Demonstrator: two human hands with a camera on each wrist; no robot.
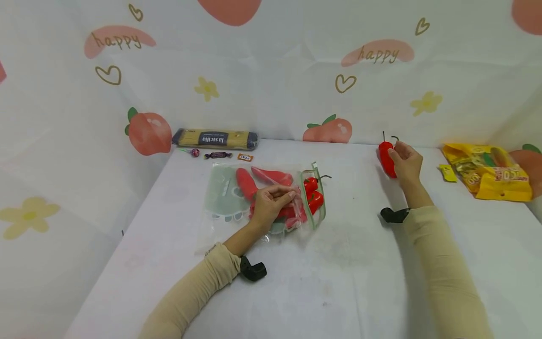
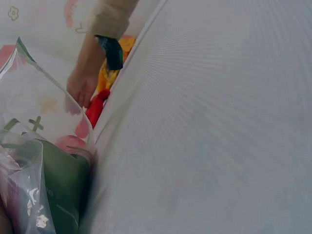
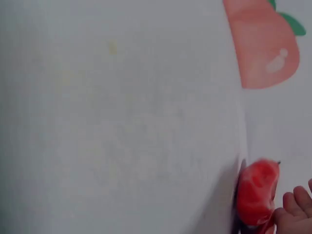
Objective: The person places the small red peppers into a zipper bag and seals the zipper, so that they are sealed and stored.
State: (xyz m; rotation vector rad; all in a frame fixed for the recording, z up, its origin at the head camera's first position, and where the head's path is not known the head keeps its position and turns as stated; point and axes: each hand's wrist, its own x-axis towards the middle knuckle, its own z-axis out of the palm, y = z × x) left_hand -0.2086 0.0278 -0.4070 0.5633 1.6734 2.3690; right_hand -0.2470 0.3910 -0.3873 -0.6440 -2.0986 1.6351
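Observation:
My left hand (image 1: 268, 207) pinches the upper film of a clear zip bag (image 1: 221, 190) with a green print, lying on the table. Several red peppers (image 1: 247, 183) show through the plastic. Small round red peppers (image 1: 315, 201) sit at its gaping, green-edged mouth on the right, one stem poking out. In the left wrist view the bag (image 2: 63, 185) fills the lower left. Farther right, my right hand (image 1: 407, 162) pinches at a long red pepper (image 1: 386, 157) near the table's back edge. Two stems show there; the fingers partly cover what they hold. The right wrist view shows the pepper (image 3: 256, 192) beside the fingertips.
A pack of spaghetti (image 1: 216, 139) lies along the back left. Before it are a lollipop (image 1: 195, 152), a dark wrapped candy (image 1: 218, 155) and an orange candy (image 1: 245, 157). A yellow candy bag (image 1: 491, 174) and a small yellow packet (image 1: 447, 173) lie at right.

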